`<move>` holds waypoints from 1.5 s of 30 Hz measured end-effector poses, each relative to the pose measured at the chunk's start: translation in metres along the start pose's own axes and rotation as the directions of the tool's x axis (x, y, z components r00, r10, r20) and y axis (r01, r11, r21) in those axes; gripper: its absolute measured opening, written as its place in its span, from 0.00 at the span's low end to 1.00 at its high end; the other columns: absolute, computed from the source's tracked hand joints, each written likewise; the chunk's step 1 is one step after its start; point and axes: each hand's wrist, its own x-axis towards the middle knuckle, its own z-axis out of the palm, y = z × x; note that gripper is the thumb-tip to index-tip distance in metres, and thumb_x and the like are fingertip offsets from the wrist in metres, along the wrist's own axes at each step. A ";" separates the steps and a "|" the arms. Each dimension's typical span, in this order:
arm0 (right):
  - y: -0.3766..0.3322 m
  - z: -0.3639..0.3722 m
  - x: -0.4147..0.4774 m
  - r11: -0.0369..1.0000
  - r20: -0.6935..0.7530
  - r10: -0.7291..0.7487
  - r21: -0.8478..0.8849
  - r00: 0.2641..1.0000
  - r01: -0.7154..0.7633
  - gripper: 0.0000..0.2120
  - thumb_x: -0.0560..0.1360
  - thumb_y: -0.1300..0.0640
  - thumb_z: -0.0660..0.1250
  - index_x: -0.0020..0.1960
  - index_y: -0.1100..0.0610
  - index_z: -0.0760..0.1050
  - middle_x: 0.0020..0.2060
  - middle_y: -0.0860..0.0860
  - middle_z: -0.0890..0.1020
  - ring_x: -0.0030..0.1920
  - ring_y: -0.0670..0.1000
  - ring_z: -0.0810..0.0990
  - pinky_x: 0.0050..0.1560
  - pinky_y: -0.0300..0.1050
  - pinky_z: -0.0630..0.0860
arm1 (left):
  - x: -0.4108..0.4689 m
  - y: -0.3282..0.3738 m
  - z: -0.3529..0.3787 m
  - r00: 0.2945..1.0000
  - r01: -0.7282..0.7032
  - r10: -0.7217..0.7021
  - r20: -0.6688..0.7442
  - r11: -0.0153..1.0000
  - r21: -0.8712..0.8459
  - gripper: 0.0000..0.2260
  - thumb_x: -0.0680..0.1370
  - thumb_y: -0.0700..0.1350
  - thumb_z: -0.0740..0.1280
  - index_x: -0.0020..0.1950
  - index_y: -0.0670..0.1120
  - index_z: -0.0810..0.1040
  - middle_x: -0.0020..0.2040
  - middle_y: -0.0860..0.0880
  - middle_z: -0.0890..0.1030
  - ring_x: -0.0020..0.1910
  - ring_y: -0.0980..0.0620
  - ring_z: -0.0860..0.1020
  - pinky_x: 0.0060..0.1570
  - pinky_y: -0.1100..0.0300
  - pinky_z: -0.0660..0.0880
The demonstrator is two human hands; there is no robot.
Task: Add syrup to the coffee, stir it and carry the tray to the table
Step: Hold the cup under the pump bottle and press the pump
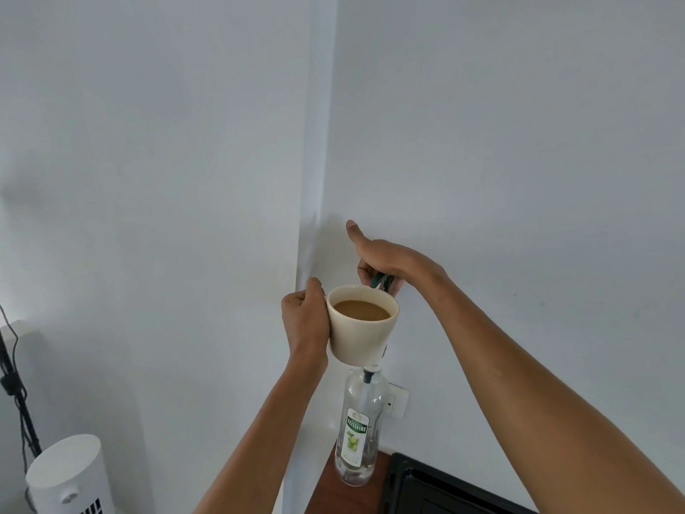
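A cream mug (361,333) filled with light brown coffee (361,309) is held up in the air by my left hand (305,319), which grips its handle side. Behind the mug's rim, my right hand (385,259) is closed over the dark green pump head (381,281) of a clear syrup bottle (357,428) with a green and white label. The bottle stands upright on a wooden surface (320,491), right under the mug. The mug hides the pump's neck and spout.
A black tray (437,487) lies at the bottom right beside the bottle. A white wall socket (396,400) sits behind the bottle. A white cylindrical appliance (70,476) and a black stand with cables (15,383) are at the lower left. White walls fill the rest.
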 end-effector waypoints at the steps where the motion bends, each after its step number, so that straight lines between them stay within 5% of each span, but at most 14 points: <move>1: 0.000 0.001 0.000 1.000 -0.004 -0.003 0.004 1.000 0.003 0.48 0.75 0.23 0.34 0.22 0.57 0.73 0.23 0.53 0.78 0.29 0.55 0.80 0.43 0.49 0.80 | 0.000 0.000 0.000 1.000 0.000 0.000 0.000 1.000 -0.001 0.17 0.76 0.43 0.59 0.28 0.48 0.57 0.26 0.49 0.58 0.26 0.52 0.57 0.25 0.60 0.56; 7: 0.000 0.004 -0.002 0.999 -0.013 -0.032 0.034 0.999 0.032 0.42 0.72 0.22 0.33 0.22 0.54 0.59 0.20 0.49 0.67 0.21 0.50 0.71 0.42 0.47 0.77 | -0.001 0.001 0.003 1.000 0.001 0.000 0.012 1.000 -0.013 0.19 0.76 0.43 0.59 0.26 0.48 0.57 0.23 0.52 0.58 0.24 0.53 0.57 0.24 0.61 0.56; 11: 0.002 0.005 -0.001 0.999 -0.063 -0.043 0.006 0.997 0.044 0.45 0.73 0.21 0.34 0.22 0.55 0.66 0.20 0.48 0.73 0.28 0.53 0.75 0.38 0.47 0.75 | -0.001 0.003 0.006 0.999 -0.018 0.018 0.026 1.000 -0.017 0.21 0.76 0.42 0.59 0.24 0.49 0.56 0.22 0.53 0.57 0.23 0.54 0.57 0.23 0.62 0.57; 16: 0.003 0.006 0.001 1.000 -0.104 -0.022 -0.016 0.994 0.020 0.48 0.71 0.20 0.35 0.32 0.57 0.76 0.32 0.53 0.81 0.34 0.56 0.81 0.38 0.49 0.75 | -0.001 0.004 0.005 1.000 -0.021 0.021 0.016 1.000 -0.015 0.20 0.76 0.42 0.59 0.25 0.49 0.56 0.23 0.53 0.57 0.24 0.54 0.57 0.23 0.62 0.57; 35: 0.003 0.010 0.000 0.998 -0.184 -0.043 -0.057 0.982 0.033 0.45 0.75 0.24 0.35 0.29 0.58 0.71 0.27 0.52 0.79 0.30 0.55 0.80 0.35 0.46 0.74 | -0.001 0.004 0.004 1.000 -0.002 0.003 0.018 0.999 -0.036 0.19 0.75 0.42 0.59 0.26 0.49 0.56 0.24 0.52 0.57 0.24 0.53 0.56 0.24 0.62 0.55; 45: 0.000 0.010 -0.008 0.996 -0.212 -0.051 -0.082 0.976 0.035 0.43 0.78 0.27 0.36 0.30 0.59 0.70 0.32 0.55 0.78 0.31 0.55 0.79 0.45 0.50 0.77 | -0.001 0.002 0.002 1.000 -0.001 0.001 0.011 0.999 -0.035 0.19 0.75 0.42 0.59 0.27 0.49 0.56 0.24 0.52 0.57 0.24 0.53 0.56 0.23 0.62 0.55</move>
